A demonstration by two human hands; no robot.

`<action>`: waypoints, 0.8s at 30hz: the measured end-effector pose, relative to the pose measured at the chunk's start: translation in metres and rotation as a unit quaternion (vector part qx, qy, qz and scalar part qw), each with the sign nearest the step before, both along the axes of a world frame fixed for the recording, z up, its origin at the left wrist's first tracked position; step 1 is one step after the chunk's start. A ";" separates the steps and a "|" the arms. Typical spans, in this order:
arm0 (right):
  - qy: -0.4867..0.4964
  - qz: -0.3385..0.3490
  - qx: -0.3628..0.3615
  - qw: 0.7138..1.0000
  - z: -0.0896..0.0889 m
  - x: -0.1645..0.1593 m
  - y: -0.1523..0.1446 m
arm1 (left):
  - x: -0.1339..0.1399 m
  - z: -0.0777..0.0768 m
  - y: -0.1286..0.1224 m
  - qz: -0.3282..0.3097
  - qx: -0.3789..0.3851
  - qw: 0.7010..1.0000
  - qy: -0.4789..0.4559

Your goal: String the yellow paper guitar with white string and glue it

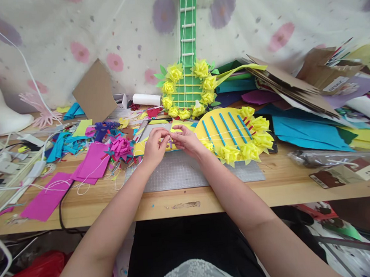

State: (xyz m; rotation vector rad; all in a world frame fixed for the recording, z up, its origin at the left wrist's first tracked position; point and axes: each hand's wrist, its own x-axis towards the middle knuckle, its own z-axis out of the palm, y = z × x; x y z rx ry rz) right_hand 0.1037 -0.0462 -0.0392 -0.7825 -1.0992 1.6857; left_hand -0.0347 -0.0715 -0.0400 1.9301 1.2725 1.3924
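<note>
The left hand (156,145) and right hand (187,141) meet in a fingertip pinch; what they grip I cannot tell. Near them, a rounded yellow guitar (217,119), edged with ruffled roses (230,153), overlies a gridded cutting mat (181,176). Magenta sheets (91,162) and a blue glue gun (103,129) crowd alongside.

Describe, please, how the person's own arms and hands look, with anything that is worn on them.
The left arm and right arm are bare, with no sleeves in view. The left hand and right hand wear no gloves. I see no watch or bracelet on either wrist; the fingers are too small to rule out rings.
</note>
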 end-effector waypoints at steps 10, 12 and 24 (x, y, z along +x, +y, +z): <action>-0.134 -0.056 0.157 0.977 -0.002 0.000 0.002 | 0.004 0.000 0.009 0.018 -0.165 0.971 -0.174; -0.143 -0.064 0.157 0.975 -0.004 -0.001 0.003 | 0.003 0.004 0.008 -0.011 -0.225 0.946 -0.232; -0.026 0.019 0.014 0.999 -0.001 -0.003 0.000 | 0.004 -0.008 0.012 0.065 -0.106 0.988 -0.094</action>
